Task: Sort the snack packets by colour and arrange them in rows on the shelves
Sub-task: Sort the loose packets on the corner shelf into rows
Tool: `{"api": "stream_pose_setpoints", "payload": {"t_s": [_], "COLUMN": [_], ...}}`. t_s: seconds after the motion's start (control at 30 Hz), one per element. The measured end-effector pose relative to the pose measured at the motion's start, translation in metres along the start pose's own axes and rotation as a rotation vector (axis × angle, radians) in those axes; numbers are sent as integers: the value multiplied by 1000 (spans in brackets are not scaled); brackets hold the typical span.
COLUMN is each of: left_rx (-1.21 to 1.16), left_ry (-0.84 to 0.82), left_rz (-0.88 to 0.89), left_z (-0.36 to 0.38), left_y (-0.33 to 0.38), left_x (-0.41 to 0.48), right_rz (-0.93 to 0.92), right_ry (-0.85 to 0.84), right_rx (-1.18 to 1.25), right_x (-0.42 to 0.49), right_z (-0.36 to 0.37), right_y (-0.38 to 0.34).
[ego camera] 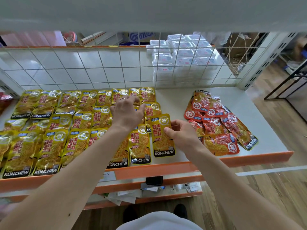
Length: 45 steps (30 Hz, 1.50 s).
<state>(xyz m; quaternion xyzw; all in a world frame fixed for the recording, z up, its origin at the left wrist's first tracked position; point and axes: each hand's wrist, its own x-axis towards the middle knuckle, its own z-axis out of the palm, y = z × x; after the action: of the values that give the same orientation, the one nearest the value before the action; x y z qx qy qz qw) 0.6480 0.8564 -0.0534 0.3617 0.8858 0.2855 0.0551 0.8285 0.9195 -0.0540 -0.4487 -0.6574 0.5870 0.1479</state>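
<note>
Yellow packets (53,146) laid flat in three rough rows over left and middle of shelf (174,100), overlapping sideways, KONCHEW labels toward front. Red packets (219,127) in a loose overlapping heap on right part of same shelf, apart from the yellow, several turned at odd angles. Right hand (181,135) pinching one more yellow, the held packet (162,135), by its right edge: thumb on front, fingers behind. Held packet face up, label toward front, at right end of front row, just beside the last laid one; lifted or resting, cannot tell. Left hand (127,113) palm down over middle row, thumb out to right against a packet, fingers bent downward, ring (123,99) on one; fingertips hidden, so cannot tell whether gripping or only pressing. Orange lip (166,168) along shelf front. White wire grid (99,68) at back, clear boxes (182,55) stacked behind it. Lower shelf (182,195) with papers (123,197). Wood floor (274,188) to right.
</note>
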Motion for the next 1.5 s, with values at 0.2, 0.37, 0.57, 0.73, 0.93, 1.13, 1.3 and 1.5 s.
{"api": "stream_pose_setpoints", "payload": {"t_s": [0.2, 0.37, 0.57, 0.73, 0.93, 1.13, 1.3, 1.5], "left_rx": [-29, -52, -47, -26, 52, 130, 227, 305], "left_ry": [34, 55, 59, 77, 70, 35, -88, -147], "left_rz": [21, 64, 138, 178, 218, 273, 338, 373], "left_z": [-9, -12, -11, -12, -9, -8, -10, -8], "left_y": [-10, -19, -24, -29, -39, -44, -44, -48], "left_x": [-18, -34, -45, -56, -69, -77, -80, -84], "right_rz": [-26, -121, -191, -206, -210, -198, -178, -184], "right_ry": [31, 71, 118, 140, 161, 138, 81, 59], "right_rx": [-165, -351, -494, -564, -686, -853, -953, -1005], "right_x": [-3, -11, -19, -20, -18, -20, -17, -17], "right_z": [12, 13, 15, 17, 18, 19, 18, 17], "right_y": [4, 1, -1, -3, 1, -6, -9, -11]}}
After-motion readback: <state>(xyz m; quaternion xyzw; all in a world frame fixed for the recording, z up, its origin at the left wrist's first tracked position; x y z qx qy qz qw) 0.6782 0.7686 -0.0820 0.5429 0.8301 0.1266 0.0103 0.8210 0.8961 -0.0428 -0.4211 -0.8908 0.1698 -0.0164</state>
